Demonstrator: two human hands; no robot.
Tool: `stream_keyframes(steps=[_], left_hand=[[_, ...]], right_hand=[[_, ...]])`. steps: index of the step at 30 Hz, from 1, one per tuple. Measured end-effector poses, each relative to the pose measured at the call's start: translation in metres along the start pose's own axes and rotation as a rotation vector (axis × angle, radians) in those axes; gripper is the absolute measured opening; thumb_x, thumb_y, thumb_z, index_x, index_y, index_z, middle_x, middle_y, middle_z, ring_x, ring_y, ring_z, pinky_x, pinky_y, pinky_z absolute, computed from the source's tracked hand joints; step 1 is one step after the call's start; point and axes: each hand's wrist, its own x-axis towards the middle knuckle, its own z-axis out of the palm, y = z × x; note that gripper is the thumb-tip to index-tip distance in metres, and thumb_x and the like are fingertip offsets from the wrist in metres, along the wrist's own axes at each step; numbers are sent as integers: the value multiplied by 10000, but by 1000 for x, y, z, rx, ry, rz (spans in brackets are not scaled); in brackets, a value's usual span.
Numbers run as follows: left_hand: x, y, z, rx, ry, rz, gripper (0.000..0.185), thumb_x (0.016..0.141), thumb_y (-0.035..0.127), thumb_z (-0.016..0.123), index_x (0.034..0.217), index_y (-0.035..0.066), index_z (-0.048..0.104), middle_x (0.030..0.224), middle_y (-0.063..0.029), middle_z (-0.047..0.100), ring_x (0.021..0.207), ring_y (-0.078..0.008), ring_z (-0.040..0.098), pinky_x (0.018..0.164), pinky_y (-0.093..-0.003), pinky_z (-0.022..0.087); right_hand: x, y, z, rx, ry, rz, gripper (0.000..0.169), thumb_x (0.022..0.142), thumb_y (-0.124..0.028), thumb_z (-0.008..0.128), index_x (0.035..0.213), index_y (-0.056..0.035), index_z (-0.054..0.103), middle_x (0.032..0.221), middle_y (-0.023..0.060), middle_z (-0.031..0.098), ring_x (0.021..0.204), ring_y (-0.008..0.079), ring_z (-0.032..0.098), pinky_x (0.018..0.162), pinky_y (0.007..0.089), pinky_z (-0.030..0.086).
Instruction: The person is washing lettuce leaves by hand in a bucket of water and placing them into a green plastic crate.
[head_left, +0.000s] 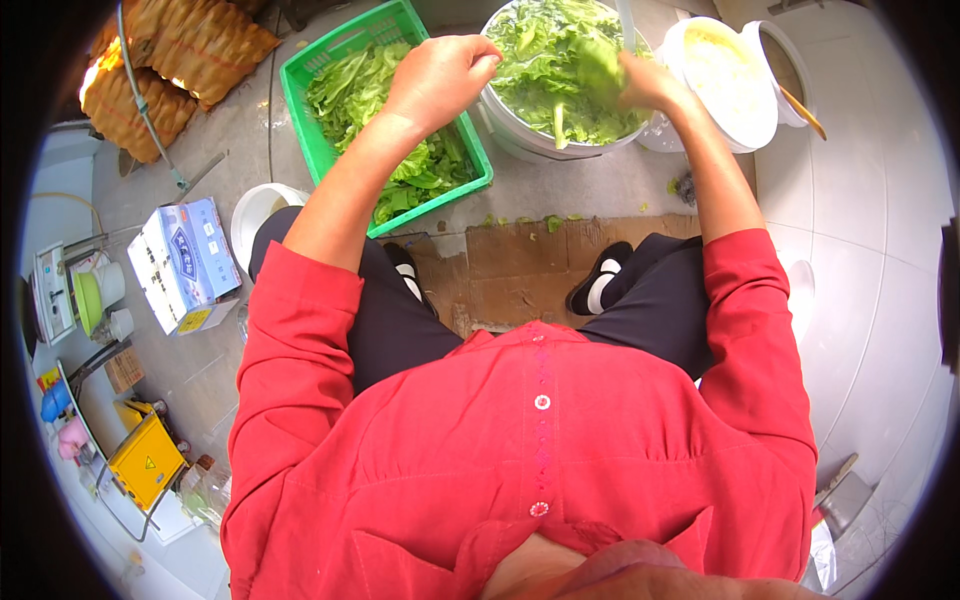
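Observation:
A white bucket (525, 146) of water stands before me, filled with loose green lettuce leaves (532, 82). At its right side my right hand (651, 84) grips a lettuce leaf (598, 71), blurred by motion, above the water. My left hand (444, 81) hangs by the bucket's left rim with its fingers curled in; nothing shows in it. Below that hand and forearm is a green plastic crate (301, 112) holding more lettuce leaves (360, 82). The forearm hides part of the crate. A pale hose or pipe (625, 22) reaches into the bucket at the back.
White tubs (739, 82), one with pale contents, stand right of the bucket beside a wooden handle (804, 112). Flattened cardboard (517, 274) lies between my feet. To the left are a carton (187, 259), a white pail (255, 206), filled net sacks (187, 60) and a yellow case (148, 461).

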Motion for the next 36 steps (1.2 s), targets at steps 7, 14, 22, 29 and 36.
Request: stream_keyframes(steps=[7, 14, 22, 29, 36], left_hand=[[-1, -5, 4, -4, 26, 22, 243, 866, 244, 542, 968, 93, 702, 888, -107, 701, 835, -274, 670, 740, -378, 519], [-3, -2, 0, 24, 7, 37, 243, 887, 218, 549, 1013, 61, 686, 872, -84, 718, 816, -210, 696, 722, -315, 520], [-3, -2, 2, 65, -22, 51, 257, 886, 225, 539, 1020, 63, 687, 861, -92, 715, 805, -221, 691, 721, -333, 520], [1, -1, 2, 53, -33, 33, 260, 886, 225, 536, 1028, 66, 685, 868, -89, 716, 818, -220, 691, 727, -334, 520], [-2, -2, 4, 42, -30, 4, 266, 886, 231, 535, 1034, 70, 685, 881, -93, 714, 824, -226, 686, 737, -341, 516]], right_hand=[[-8, -16, 49, -384, 146, -82, 324, 768, -54, 615, 1090, -82, 631, 1174, 148, 539, 1094, 312, 563, 919, 406, 480], [-14, 9, -28, 834, 236, 93, 231, 778, -168, 631, 961, -33, 670, 831, 71, 679, 735, 163, 626, 694, 306, 502], [-7, 9, 22, -216, 188, 173, 649, 709, -293, 705, 1275, -37, 519, 1143, 184, 631, 1095, 283, 599, 974, 420, 434], [11, 30, 44, 122, 288, 260, 419, 709, -253, 705, 1060, -31, 651, 866, 178, 678, 871, 279, 665, 900, 438, 442], [-29, 19, -28, 1313, 155, 147, 239, 741, -184, 737, 942, -63, 693, 922, 71, 681, 835, 180, 618, 778, 326, 498]])
